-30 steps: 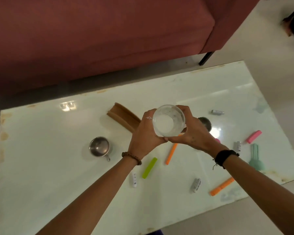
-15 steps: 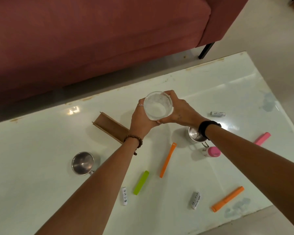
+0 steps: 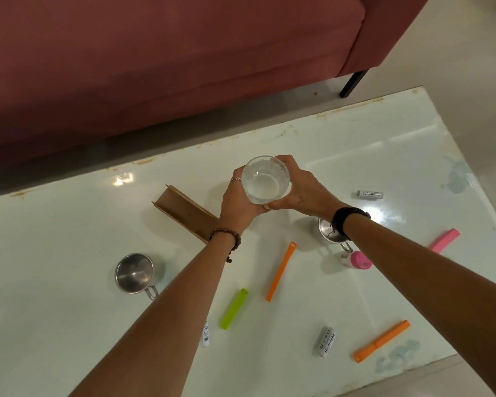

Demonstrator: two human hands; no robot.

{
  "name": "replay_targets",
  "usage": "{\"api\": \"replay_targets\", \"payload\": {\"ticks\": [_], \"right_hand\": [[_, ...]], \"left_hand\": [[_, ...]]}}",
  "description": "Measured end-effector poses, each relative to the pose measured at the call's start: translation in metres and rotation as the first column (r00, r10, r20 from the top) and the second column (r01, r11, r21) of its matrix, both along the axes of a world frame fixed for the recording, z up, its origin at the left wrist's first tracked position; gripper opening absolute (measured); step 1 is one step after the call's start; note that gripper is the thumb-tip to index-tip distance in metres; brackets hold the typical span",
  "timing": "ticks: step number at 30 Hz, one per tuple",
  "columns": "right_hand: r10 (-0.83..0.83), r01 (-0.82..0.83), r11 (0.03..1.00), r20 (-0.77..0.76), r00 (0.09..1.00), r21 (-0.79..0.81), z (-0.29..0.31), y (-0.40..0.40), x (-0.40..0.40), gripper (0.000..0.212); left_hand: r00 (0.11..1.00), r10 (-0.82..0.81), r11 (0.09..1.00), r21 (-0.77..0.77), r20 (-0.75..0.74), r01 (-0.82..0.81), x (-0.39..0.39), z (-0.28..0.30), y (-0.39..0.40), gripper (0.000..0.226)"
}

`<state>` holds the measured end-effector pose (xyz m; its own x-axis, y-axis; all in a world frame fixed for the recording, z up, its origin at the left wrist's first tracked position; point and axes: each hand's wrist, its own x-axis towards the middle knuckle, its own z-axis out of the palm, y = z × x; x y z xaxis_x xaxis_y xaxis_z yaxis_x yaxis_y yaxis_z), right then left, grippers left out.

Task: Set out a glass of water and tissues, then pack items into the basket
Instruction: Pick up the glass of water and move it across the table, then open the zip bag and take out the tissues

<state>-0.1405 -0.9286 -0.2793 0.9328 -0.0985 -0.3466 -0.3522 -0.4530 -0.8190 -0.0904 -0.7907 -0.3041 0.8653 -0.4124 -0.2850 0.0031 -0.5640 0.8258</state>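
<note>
A clear, round glass (image 3: 267,179), seen from above with water in it, is held over the far middle of a white glossy table (image 3: 69,253). The left hand (image 3: 236,200) curls around the glass's left wall, a ring on one finger, while the right hand (image 3: 304,190) wraps the right wall, fingers over the far rim side and thumb near the bottom edge (the two thumbs nearly meet beneath it). Whether the glass touches the tabletop cannot be told. A brown wooden tray (image 3: 184,213) lies just left of the left wrist; a steel cup (image 3: 134,273) stands nearer the left forearm.
</note>
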Motion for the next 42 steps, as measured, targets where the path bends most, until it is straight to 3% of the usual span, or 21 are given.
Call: {"api": "replay_targets", "payload": {"ticks": [7,12,17,23,27,30,33,37,40,42], "right_hand": [[-0.040,0.041,0.999,-0.047,0.998,0.010,0.009,0.007,-0.008,0.092],[-0.235,0.229,0.953,-0.011,0.972,-0.198,0.031,0.025,-0.040,0.101],[-0.245,0.283,0.934,0.185,0.952,-0.219,0.060,0.085,-0.075,0.067],[-0.040,0.076,0.984,0.216,0.976,-0.162,0.091,0.218,-0.072,0.022],[0.197,-0.174,0.974,0.171,0.965,-0.142,0.104,0.323,-0.051,0.017],[0.399,-0.373,0.912,0.160,0.903,-0.169,0.112,0.399,-0.032,0.018],[0.526,-0.500,0.848,0.157,0.836,-0.176,0.118,0.478,-0.011,0.022],[0.631,-0.590,0.773,0.185,0.753,-0.234,0.121,0.575,0.017,0.027],[0.732,-0.624,0.671,0.218,0.646,-0.401,0.111,0.626,0.039,0.058],[0.835,-0.617,0.490,0.127,0.536,-0.616,0.097,0.648,0.052,0.081]], "left_hand": [[0.979,0.092,0.990,-0.086,-0.181,-0.109,-0.015,0.011,0.002,0.082],[0.899,0.282,0.920,-0.173,-0.336,-0.353,-0.057,0.037,0.019,0.075],[0.941,0.298,0.904,-0.270,-0.162,-0.333,-0.093,0.071,0.077,0.049],[0.941,0.334,0.935,-0.146,0.057,-0.323,-0.103,0.099,0.206,0.030],[0.886,0.430,0.902,-0.059,0.172,-0.427,-0.106,0.114,0.321,0.034],[0.841,0.491,0.862,0.015,0.225,-0.507,-0.104,0.121,0.402,0.031],[0.788,0.558,0.799,0.086,0.261,-0.595,-0.101,0.129,0.483,0.029],[0.678,0.475,0.721,0.193,0.560,-0.665,-0.094,0.143,0.586,0.033],[0.750,0.251,0.726,0.394,0.612,-0.564,-0.086,0.134,0.642,0.074],[0.848,0.117,0.724,0.541,0.517,-0.429,-0.081,0.125,0.665,0.100]]}}
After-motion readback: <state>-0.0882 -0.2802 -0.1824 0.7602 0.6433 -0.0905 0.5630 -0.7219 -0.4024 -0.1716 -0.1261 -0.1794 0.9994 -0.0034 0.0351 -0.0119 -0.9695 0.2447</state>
